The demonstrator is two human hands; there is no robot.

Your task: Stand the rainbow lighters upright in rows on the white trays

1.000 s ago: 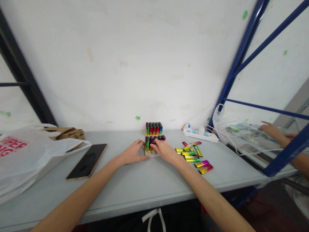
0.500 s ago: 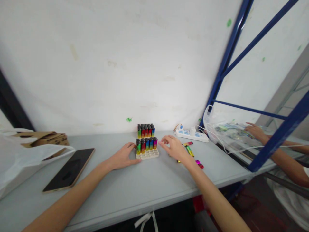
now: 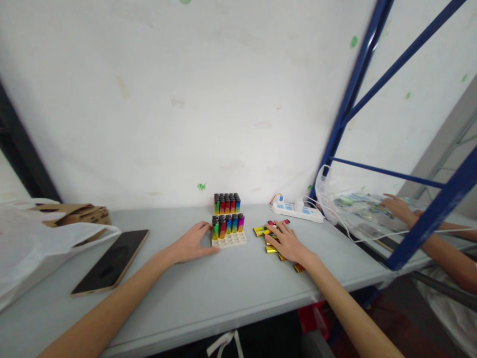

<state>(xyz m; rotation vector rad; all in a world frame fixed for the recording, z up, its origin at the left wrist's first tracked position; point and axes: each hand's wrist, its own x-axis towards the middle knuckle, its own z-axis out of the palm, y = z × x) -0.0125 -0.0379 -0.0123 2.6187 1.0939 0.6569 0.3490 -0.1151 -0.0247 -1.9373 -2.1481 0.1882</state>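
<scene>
A white holder (image 3: 231, 240) stands on the grey table, with several upright lighters (image 3: 222, 226) in bright colours in its back rows and bare slots at its front. Behind it is a second group of upright lighters (image 3: 227, 204). My left hand (image 3: 193, 242) rests at the holder's left side, thumb and fingers apart, touching its edge. Over a loose pile of lighters (image 3: 272, 249), yellow, red and orange, my right hand (image 3: 286, 242) lies with its fingers spread. Part of the pile is hidden under that hand.
A phone (image 3: 111, 262) lies at the left beside a white plastic bag (image 3: 48, 253) and folded cardboard (image 3: 80, 214). At the back right are a power strip (image 3: 297, 211) and its cable. Past the blue frame (image 3: 345, 109), another person's hand (image 3: 398, 206) is over clear bags.
My right hand has moved right and down, from beside the holder onto the loose lighters. My left hand has stayed at the holder. The camera view has shifted slightly.
</scene>
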